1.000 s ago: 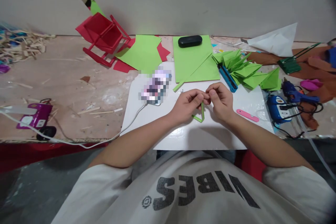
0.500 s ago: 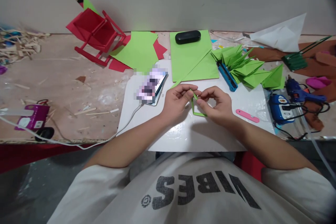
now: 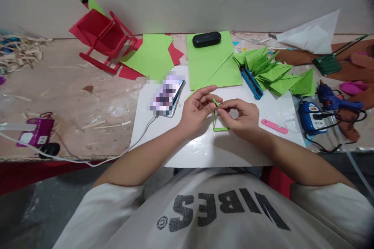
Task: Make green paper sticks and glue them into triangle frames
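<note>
Between my hands is a narrow folded strip of green paper (image 3: 221,129), bent at sharp angles, its lower part crossing above the white board (image 3: 187,155). My left hand (image 3: 200,108) pinches the strip's upper end with thumb and forefinger, its other fingers loosely curled. Thumb and fingers of my right hand (image 3: 240,116) are closed on the same strip just to the right. The fingertips nearly meet and hide part of the fold. A pink folding cutter (image 3: 274,126) lies right of my right hand; a phone (image 3: 167,95) on a white cable lies left of my left hand.
Behind my hands a black case (image 3: 206,39) rests on green sheets (image 3: 204,66). A blue utility knife (image 3: 250,82) leans by folded green paper pieces (image 3: 277,76). At right are a glue gun (image 3: 336,99) and a blue socket box (image 3: 312,118); at left, a red paper chair (image 3: 102,37).
The fingers of my left hand have lifted and spread slightly, and the grip on the strip has shifted a little. The whole view has drifted slightly.
</note>
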Tool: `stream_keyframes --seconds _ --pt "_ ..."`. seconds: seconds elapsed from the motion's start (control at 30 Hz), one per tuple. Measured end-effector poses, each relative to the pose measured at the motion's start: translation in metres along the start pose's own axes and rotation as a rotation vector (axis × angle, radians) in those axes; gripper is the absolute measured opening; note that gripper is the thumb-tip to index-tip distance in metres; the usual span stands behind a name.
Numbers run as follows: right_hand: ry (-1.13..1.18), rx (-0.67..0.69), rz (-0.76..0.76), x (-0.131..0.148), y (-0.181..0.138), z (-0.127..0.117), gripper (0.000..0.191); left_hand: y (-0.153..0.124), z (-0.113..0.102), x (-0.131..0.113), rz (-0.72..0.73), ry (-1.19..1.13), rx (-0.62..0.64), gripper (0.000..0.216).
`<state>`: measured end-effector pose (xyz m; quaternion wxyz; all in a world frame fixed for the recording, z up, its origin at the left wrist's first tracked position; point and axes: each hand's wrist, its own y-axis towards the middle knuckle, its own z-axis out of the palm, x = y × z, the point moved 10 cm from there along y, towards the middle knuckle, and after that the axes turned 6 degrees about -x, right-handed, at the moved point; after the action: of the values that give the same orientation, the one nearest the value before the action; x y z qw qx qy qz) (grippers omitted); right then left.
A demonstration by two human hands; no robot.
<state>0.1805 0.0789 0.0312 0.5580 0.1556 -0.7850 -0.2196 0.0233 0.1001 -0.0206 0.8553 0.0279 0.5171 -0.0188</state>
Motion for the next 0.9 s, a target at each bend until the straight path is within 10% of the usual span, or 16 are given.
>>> stream_keyframes --seconds 0.9 --pt "0.042 -0.043 -0.155 0.007 -0.002 0.004 0.006 -0.004 -0.006 -0.006 0.057 0.096 -0.076 0.036"
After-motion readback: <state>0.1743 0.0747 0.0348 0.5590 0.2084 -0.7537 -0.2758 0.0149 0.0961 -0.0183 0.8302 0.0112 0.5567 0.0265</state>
